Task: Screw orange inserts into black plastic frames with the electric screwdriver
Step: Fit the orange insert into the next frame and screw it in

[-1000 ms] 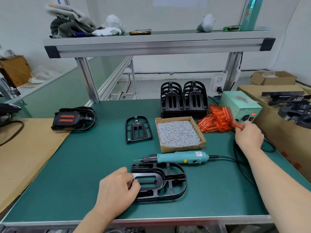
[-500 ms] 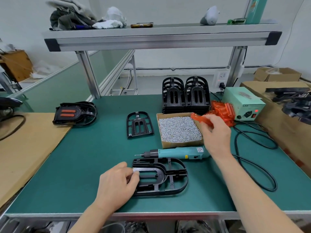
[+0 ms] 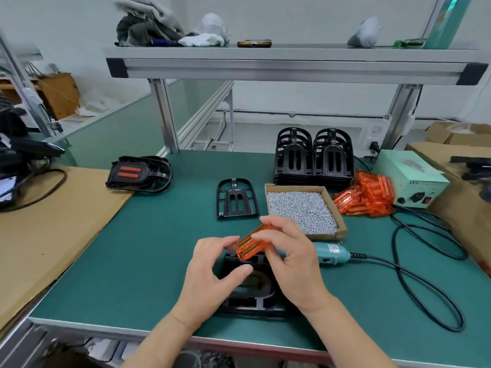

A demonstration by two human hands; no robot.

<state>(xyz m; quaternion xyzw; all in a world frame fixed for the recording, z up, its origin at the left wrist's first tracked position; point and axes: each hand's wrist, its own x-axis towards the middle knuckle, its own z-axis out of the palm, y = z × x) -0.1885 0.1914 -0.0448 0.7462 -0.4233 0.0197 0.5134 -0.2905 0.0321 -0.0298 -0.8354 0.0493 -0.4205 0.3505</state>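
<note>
Presently, as recorded:

1. Right hand (image 3: 295, 264): grip clamped on the orange insert (image 3: 251, 244), thumb under one long edge, fingers over the other. Wrist raised, forearm entering from the near right.
2. Left hand (image 3: 210, 282): grip partly apart; curled fingertips bore on the insert's lower end, thumb spread clear beneath. Forearm entered from the near edge.
3. Orange insert: held tilted in the air, just nearer than the screw box (image 3: 342, 224), above the black frame (image 3: 261, 293).
4. Black frame: lay flat on the tabletop (image 3: 132, 261), nearer than the screw box, largely hidden by both hands.
5. Electric screwdriver (image 3: 332, 254): lay just on the near side of the screw box, tip hidden behind the right hand, cable (image 3: 425, 282) looping off to the right.
6. Spare inserts (image 3: 369, 195): heaped right of the screw box.
7. Frame stacks (image 3: 313, 158): stood behind the screw box.
8. Single frame (image 3: 236, 199): lay just left of the screw box.
9. Open green surface: left of the hands, as far as the cardboard sheet (image 3: 53, 221).
</note>
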